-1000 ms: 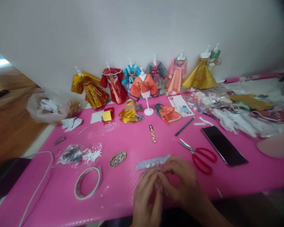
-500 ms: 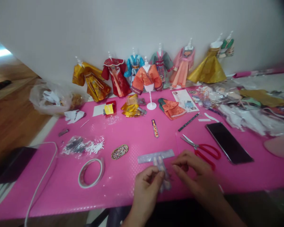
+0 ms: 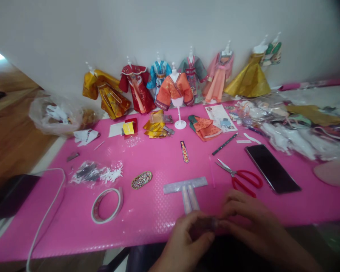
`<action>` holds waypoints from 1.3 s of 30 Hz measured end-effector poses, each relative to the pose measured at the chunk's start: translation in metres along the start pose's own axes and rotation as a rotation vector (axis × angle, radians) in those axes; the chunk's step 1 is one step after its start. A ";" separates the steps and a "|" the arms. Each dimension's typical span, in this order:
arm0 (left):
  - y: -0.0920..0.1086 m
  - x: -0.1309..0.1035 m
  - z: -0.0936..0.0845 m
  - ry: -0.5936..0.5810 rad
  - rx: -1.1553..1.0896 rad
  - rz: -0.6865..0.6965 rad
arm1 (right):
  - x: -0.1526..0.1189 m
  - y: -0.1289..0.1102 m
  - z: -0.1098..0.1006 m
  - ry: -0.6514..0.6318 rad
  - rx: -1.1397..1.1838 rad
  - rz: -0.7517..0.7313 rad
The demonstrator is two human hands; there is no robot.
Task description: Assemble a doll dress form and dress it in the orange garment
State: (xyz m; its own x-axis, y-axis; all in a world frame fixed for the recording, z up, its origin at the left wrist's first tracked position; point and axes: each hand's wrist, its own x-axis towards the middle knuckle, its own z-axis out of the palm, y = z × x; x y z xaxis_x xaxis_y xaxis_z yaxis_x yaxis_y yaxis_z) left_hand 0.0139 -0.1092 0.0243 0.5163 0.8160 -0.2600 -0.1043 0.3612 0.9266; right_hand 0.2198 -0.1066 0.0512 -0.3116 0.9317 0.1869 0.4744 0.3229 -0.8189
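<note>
My left hand (image 3: 188, 236) is closed at the table's front edge, its fingertips round the lower end of a pale lavender fabric piece or something small near it; blur hides which. My right hand (image 3: 248, 217) meets it from the right, fingers bent and smeared, with thumb and index together at a small purplish bit. Beyond my left hand the lavender strips (image 3: 190, 198) lie below a wider lavender band (image 3: 185, 185), forming a T on the pink mat. Red-handled scissors (image 3: 239, 176) lie open beyond my right hand.
A roll of tape (image 3: 107, 206), an oval bead dish (image 3: 141, 180) and a small patterned strip (image 3: 184, 152) lie to the left and ahead. The phone (image 3: 272, 169) is at right. Dressed doll stands (image 3: 175, 90) line the wall; plastic bags (image 3: 289, 132) crowd the right back.
Both hands have moved toward the front edge and slightly right, and have come together. The lavender strips are less covered. A thin pink stick near the scissors now shows.
</note>
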 end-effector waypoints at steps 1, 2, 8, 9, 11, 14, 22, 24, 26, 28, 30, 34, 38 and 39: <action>-0.003 -0.002 0.000 -0.021 -0.004 -0.006 | -0.002 0.000 -0.002 -0.014 0.010 0.002; -0.005 -0.003 0.000 -0.037 0.008 -0.017 | -0.003 0.001 -0.002 -0.026 0.023 0.008; -0.005 -0.001 -0.004 0.064 0.422 0.052 | 0.016 0.027 0.021 -0.004 -0.001 0.144; -0.006 -0.001 -0.006 0.130 0.540 0.115 | 0.020 0.034 0.027 0.011 -0.013 0.152; -0.007 0.000 -0.009 0.223 0.769 0.285 | 0.026 0.046 0.036 0.019 -0.038 0.160; -0.015 0.000 -0.009 0.172 1.014 0.574 | 0.030 0.055 0.043 0.022 -0.075 0.168; -0.049 0.002 -0.003 -0.002 1.358 0.712 | 0.039 0.057 0.040 0.036 -0.230 0.122; -0.053 0.000 -0.005 -0.008 1.361 0.700 | 0.042 0.057 0.040 0.029 -0.296 0.122; -0.053 -0.001 -0.007 0.005 1.345 0.691 | 0.045 0.056 0.041 0.036 -0.375 0.111; -0.052 -0.001 -0.008 0.004 1.337 0.673 | 0.047 0.055 0.041 0.051 -0.425 0.098; -0.050 -0.001 -0.008 -0.011 1.338 0.651 | 0.049 0.055 0.042 0.055 -0.449 0.100; -0.050 0.000 -0.008 0.040 1.311 0.678 | 0.053 0.054 0.043 0.054 -0.452 0.133; -0.051 -0.001 -0.009 0.054 1.313 0.700 | 0.055 0.052 0.043 0.056 -0.408 0.145; -0.052 -0.001 -0.009 0.048 1.320 0.695 | 0.055 0.052 0.043 0.056 -0.401 0.141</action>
State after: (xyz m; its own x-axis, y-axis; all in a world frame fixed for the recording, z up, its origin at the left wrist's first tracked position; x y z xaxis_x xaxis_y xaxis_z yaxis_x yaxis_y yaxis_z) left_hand 0.0115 -0.1248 -0.0256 0.6568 0.6726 0.3411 0.5272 -0.7329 0.4301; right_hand 0.1922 -0.0459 -0.0044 -0.1808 0.9754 0.1263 0.7952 0.2205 -0.5648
